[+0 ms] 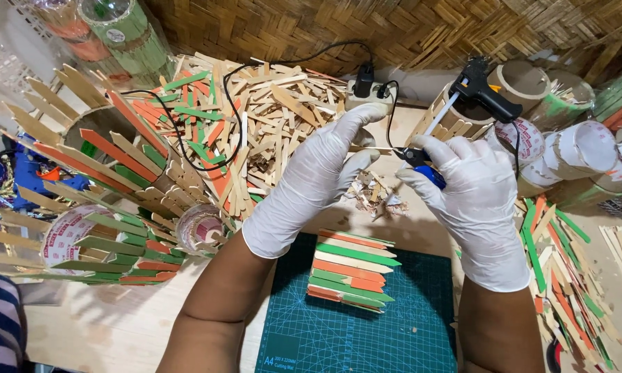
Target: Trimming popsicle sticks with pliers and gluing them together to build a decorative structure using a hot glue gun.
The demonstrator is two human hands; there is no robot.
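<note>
Head cam: white-gloved left hand (pixel 318 183) pinches a thin plain wooden stick (pixel 374 148) lying level, left-right, above the green cutting mat (pixel 408 331); white-gloved right hand (pixel 473 200) grips blue-handled snips (pixel 421 164) at its right tip.

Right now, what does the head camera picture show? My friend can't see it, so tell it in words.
Two white-gloved hands work above a green cutting mat: the left hand holds a thin wooden stick, and the right hand snips it with blue-handled cutters. A row of green, orange and plain sticks lies on the mat, and a black glue gun rests behind.
</note>
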